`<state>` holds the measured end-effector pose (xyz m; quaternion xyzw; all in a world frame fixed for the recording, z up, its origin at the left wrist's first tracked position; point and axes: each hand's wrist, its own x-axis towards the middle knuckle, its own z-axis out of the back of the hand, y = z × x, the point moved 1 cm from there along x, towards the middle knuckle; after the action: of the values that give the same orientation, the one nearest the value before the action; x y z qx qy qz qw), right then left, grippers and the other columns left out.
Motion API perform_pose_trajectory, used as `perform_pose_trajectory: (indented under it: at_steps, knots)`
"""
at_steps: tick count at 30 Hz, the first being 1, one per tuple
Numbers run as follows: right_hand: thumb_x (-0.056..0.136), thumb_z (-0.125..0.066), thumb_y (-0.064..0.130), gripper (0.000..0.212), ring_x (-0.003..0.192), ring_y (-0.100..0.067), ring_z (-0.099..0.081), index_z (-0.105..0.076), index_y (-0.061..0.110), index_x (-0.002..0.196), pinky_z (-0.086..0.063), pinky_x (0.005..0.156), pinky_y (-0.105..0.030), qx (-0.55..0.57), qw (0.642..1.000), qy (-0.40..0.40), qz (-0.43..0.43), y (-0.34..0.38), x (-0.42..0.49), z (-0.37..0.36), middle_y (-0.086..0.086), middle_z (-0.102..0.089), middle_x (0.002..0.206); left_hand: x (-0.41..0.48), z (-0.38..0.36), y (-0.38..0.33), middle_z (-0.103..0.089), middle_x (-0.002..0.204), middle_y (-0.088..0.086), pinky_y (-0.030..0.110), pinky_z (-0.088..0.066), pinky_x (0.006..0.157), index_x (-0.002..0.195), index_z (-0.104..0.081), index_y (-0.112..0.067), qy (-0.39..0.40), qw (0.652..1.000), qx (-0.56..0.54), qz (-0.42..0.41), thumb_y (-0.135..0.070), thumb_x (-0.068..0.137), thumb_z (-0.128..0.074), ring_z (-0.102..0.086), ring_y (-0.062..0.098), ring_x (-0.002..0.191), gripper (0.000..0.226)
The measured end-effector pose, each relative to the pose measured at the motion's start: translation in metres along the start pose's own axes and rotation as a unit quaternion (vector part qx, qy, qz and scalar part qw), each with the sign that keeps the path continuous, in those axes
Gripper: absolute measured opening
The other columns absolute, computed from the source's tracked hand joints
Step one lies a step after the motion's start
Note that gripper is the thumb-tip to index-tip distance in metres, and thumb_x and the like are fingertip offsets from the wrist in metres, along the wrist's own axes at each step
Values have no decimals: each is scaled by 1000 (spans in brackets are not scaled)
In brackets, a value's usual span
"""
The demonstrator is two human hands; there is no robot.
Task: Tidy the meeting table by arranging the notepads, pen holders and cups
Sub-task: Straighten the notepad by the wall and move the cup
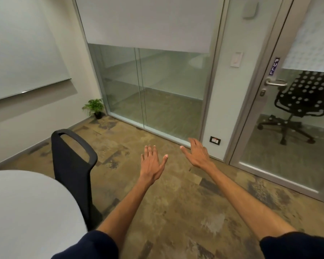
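Navy-sleeved arms (120, 212) stretch forward, left hand (151, 164) and right hand (197, 155) with fingers straight, lightly spread, holding nothing; round pale-grey meeting table (26, 212) lies lower left beside black chair (71, 165).

Head-worn camera looks forward and down across carpet (176, 202) toward glass partition (166, 90), probably standing.

1. The left dark navy fabric sleeve (88, 245) and the right dark navy fabric sleeve (297, 246) are short, with soft rounded hems.
2. The left hand (151, 165) and right hand (197, 154) are bare.
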<state>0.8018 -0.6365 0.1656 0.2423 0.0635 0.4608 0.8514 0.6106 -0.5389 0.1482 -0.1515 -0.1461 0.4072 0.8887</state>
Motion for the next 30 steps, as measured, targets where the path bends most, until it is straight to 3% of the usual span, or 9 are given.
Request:
perform_pose_trajectory:
  at_steps: [6, 15, 30]
  knots:
    - [94, -33, 63, 71, 138, -25, -33, -34, 13, 145, -33, 109, -52, 17, 1000, -7, 15, 27, 114, -19, -5, -34, 149, 103, 18, 43, -14, 161, 18, 49, -15, 120, 153, -16, -8, -25, 999, 8, 20, -63, 97, -21, -5, 30, 150, 79]
    - [95, -36, 60, 67, 139, -23, -32, -34, 16, 145, -32, 108, -48, 14, 998, 41, 51, 72, 254, -85, -3, -34, 152, 218, 6, 123, -1, 164, 6, 40, -2, 123, 156, -2, -12, -39, 998, 1, 48, -61, 98, -22, 9, 19, 150, 78]
    - [92, -35, 62, 69, 138, -21, -33, -35, 16, 144, -36, 107, -47, 38, 977, 106, 179, 185, 581, -168, -1, -34, 151, 483, 26, 254, -2, 163, 8, 44, -3, 123, 156, -5, -11, -85, 976, 1, 201, -65, 97, -10, 5, 20, 151, 80]
